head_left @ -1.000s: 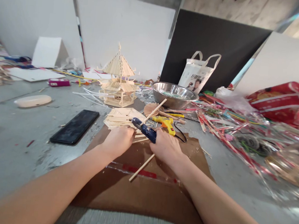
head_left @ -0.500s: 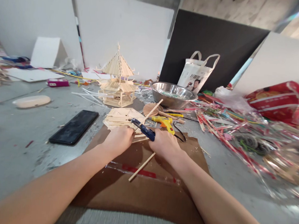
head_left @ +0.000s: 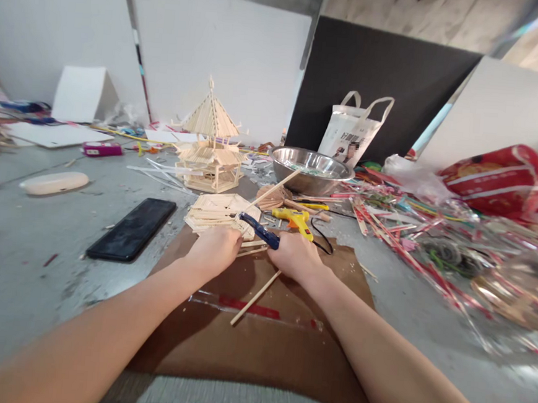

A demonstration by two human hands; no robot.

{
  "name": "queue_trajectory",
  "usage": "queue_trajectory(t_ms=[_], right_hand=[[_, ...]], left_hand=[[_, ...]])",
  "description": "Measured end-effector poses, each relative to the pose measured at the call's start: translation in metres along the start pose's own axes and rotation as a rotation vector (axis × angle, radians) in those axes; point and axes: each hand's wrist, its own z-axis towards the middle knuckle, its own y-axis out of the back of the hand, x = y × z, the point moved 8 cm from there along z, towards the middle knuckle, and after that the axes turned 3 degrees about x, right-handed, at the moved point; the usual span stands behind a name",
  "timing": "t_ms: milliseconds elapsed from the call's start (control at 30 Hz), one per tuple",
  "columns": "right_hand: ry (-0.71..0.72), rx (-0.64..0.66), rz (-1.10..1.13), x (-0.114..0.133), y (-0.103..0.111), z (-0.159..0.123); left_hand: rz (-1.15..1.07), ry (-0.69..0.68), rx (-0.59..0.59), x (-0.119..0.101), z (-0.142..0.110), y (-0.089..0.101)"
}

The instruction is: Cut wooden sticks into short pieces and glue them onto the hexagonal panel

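Observation:
My right hand point(head_left: 298, 253) is closed around the blue handles of a pair of pliers point(head_left: 261, 231), whose jaws point left. My left hand point(head_left: 216, 248) is closed, its fingertips mostly hidden, at the lower end of a thin wooden stick point(head_left: 277, 188). That stick slants up to the right, and the pliers' jaws are at its lower part. Just beyond my left hand lies a flat panel of pale sticks point(head_left: 216, 211). A second wooden stick point(head_left: 254, 301) lies on the brown board point(head_left: 238, 354), its upper end hidden under my right hand.
A stick pagoda model point(head_left: 210, 141) stands behind the panel. A yellow glue gun point(head_left: 292, 217) with its cord lies beyond my right hand, near a steel bowl point(head_left: 310, 177). To the left are a black phone point(head_left: 131, 228) and a white case point(head_left: 55, 183). Loose strips point(head_left: 400, 249) clutter the right.
The held stick's upper end has swung right and leans lower. The pliers' jaws have shifted slightly right. Both hands stay nearly in place.

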Motion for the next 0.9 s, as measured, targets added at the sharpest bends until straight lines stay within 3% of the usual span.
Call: queue_trajectory(t_ms=[167,433,567,767,900], right_hand=[[-0.056,0.042,-0.020,-0.011,-0.002,0.007],[-0.117,-0.099,-0.059,-0.025,0.008,0.005],[-0.114,-0.108,-0.039,-0.028,0.012,0.004],[-0.020,-0.060,0.005,-0.019,0.018,0.000],[0.140,0.009,0.130,0.000,0.017,-0.009]], left_hand=[[-0.024,-0.007,0.012,0.003,0.000,-0.003],[-0.036,0.007,0.033,0.004,-0.002,-0.006],[-0.109,0.026,0.040,0.005,-0.002,-0.005],[-0.387,0.081,0.059,0.018,0.001,-0.004],[-0.867,0.276,0.187,0.034,0.000,-0.024]])
